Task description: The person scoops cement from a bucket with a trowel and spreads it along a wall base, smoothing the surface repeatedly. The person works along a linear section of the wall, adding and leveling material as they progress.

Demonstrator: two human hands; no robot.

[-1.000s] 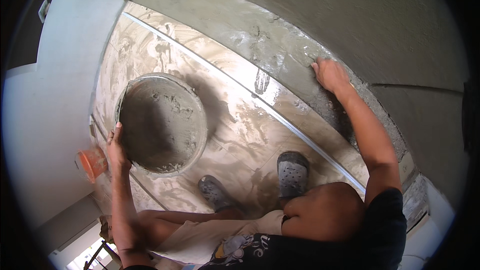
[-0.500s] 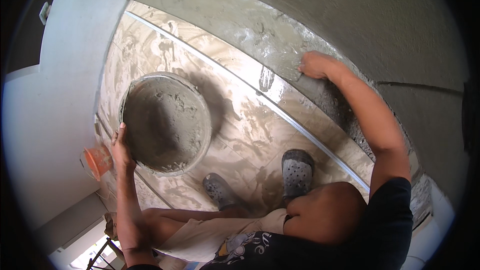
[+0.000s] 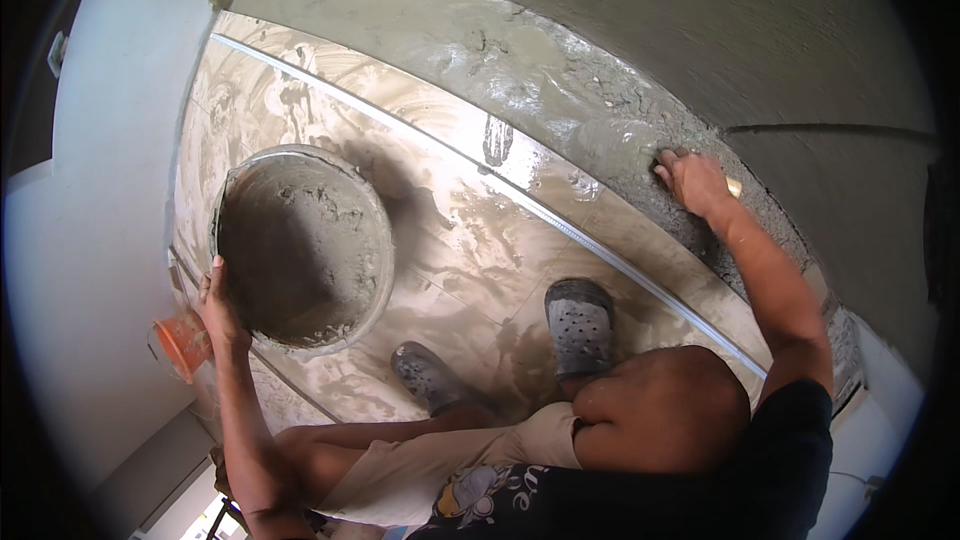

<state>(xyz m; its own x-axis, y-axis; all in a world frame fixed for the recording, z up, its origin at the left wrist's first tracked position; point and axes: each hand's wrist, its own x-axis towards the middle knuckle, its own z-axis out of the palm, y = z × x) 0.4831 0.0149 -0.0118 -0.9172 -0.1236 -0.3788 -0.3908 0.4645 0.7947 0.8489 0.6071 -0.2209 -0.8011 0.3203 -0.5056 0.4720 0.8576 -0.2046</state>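
Note:
My left hand point(image 3: 222, 312) grips the near-left rim of a wide round tub point(image 3: 385, 240), whose inside is coated with grey wet mortar point(image 3: 335, 250). The tub stands tilted a little on the smeared floor. Over at the right, my right hand point(image 3: 692, 180) is closed round a trowel point(image 3: 622, 145); a pale stub of its handle shows behind the fist. The trowel's blade lies flat on a strip of wet mortar point(image 3: 450, 30) along the foot of the wall and is smeared with the same grey.
A long metal straightedge point(image 3: 400, 123) lies diagonally across the tiled floor point(image 3: 480, 280). A small orange bucket point(image 3: 185, 342) stands left of the tub. Grey plastered wall point(image 3: 640, 10) rises beyond the mortar strip. My clogs point(image 3: 580, 325) are planted between tub and straightedge.
My right hand and the trowel have moved right and nearer along the mortar strip, leaving smoothed mortar behind. My left hand stays on the tub's rim; the whole view has shifted slightly.

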